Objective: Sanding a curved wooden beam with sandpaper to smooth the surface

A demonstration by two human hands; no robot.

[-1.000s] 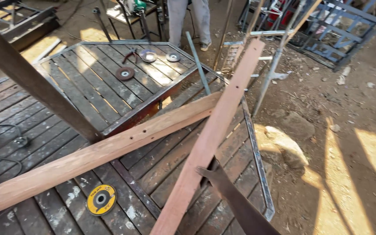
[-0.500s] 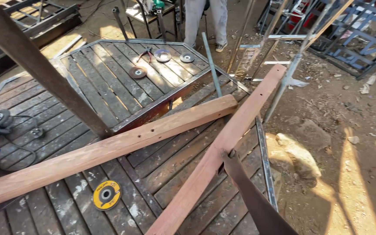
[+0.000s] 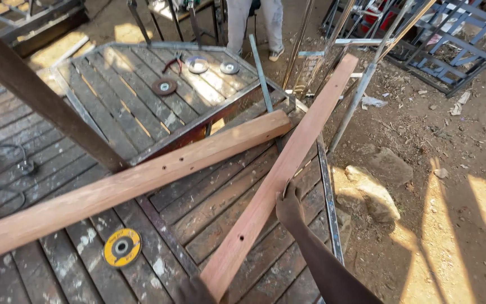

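Right hand: I am seeing the right hand pressing against the right edge of the long reddish wooden plank, fingers curled at that edge; how firmly it is gripping I cannot tell.
Left hand: only a dark shape is showing at the plank's near end on the bottom edge of the frame (possibly the left hand, too cropped to say), so its state is not visible.
Plank position: it is lying diagonally across the slatted wood-and-metal gate panel, its far end reaching past the panel's edge toward the leaning grey metal rods.
Crossing: it is lying just beside the end of a second, paler wooden beam.
Risk: with one side hold, the plank may be pivoting and sliding off the panel, or knocking the rods.
Underfoot: the yellow grinding disc is lying loose nearby.
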